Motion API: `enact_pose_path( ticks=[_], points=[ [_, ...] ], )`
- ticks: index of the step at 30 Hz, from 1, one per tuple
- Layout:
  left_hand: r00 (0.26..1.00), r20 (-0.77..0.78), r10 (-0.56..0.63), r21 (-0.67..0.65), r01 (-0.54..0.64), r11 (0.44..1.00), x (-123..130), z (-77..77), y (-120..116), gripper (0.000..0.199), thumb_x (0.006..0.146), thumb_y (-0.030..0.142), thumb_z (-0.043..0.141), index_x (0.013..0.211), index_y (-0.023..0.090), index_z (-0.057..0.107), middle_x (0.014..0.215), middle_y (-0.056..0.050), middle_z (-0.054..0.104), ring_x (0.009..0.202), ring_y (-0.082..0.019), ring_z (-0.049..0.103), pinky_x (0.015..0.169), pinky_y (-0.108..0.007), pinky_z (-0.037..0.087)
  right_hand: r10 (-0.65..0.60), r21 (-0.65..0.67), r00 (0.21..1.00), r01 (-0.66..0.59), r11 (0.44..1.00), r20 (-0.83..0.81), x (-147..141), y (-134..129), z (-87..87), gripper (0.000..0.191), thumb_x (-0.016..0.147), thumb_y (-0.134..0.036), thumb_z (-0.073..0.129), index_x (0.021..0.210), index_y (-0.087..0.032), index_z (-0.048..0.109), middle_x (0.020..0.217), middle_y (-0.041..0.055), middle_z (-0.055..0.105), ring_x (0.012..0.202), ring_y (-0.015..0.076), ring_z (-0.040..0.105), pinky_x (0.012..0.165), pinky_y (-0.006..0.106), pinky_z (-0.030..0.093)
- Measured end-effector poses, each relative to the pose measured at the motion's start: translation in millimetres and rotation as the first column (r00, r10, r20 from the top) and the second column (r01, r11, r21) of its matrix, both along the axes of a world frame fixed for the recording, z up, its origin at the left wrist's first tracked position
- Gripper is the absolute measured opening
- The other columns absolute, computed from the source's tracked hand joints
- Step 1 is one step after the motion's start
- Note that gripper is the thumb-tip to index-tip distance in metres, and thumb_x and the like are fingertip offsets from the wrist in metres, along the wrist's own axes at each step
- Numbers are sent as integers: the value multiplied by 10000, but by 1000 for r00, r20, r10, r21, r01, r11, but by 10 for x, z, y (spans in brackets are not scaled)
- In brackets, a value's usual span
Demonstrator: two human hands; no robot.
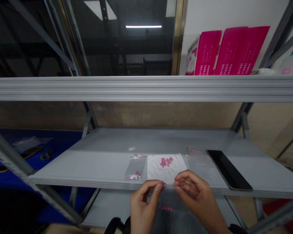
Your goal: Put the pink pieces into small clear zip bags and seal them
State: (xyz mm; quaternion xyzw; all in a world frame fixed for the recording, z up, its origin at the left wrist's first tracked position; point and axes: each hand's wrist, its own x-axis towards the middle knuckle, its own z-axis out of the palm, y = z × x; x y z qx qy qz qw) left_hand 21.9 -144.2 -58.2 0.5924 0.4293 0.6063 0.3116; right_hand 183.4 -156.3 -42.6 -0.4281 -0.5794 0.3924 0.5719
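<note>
Both my hands hold a clear zip bag (171, 199) by its top edge, just in front of the shelf's front edge. A few pink beads lie at the bottom of that bag. My left hand (147, 203) pinches its left corner, and my right hand (196, 195) pinches the right side between thumb and finger. Behind them a white cloth (153, 167) lies on the shelf with a cluster of pink beads (166, 162) on it. To its left is a clear bag (136, 168) containing pink and white beads. Flat clear bags (199, 162) lie to its right.
A black phone or tablet (229, 169) lies on the right of the grey shelf (88, 159). An upper shelf beam (136, 89) crosses the view, with pink boxes (234, 52) above. A blue surface (63, 139) at left holds a bag and a dark device.
</note>
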Motion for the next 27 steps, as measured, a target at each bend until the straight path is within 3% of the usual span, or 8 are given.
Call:
enact_pose_path(
  ticks=[3,8,19,27],
  points=[
    [999,-25,47,41,-46,998,-4,-5,-14,207,828,348,674,711,192,744,645,-13,754,593,-181,718,574,-227,591,67,-20,998,-67,998,-11,-47,26,-48,250,741,-153,646,980,-227,656,772,-5,662,749,153,674,685,237,561],
    [990,-132,54,113,-39,993,-8,-12,-47,162,854,266,640,736,214,738,674,14,762,622,-168,726,588,-211,581,24,-23,995,-22,999,101,-161,74,-87,44,733,-163,644,743,-199,667,710,4,676,708,159,668,690,255,547],
    [938,-289,190,408,-59,911,-16,-18,-90,166,904,98,549,840,206,657,729,-1,724,663,-152,696,649,-229,539,-40,64,995,34,997,90,-263,89,-36,102,701,-114,613,685,-187,682,663,3,674,639,146,655,618,229,538],
    [913,-313,262,376,-134,917,-145,-20,-81,172,917,113,517,830,211,628,731,11,697,682,-151,684,667,-224,510,20,39,999,-22,999,31,-340,159,-74,92,710,-124,643,671,-187,699,661,11,684,649,158,663,632,244,542]
  ],
)
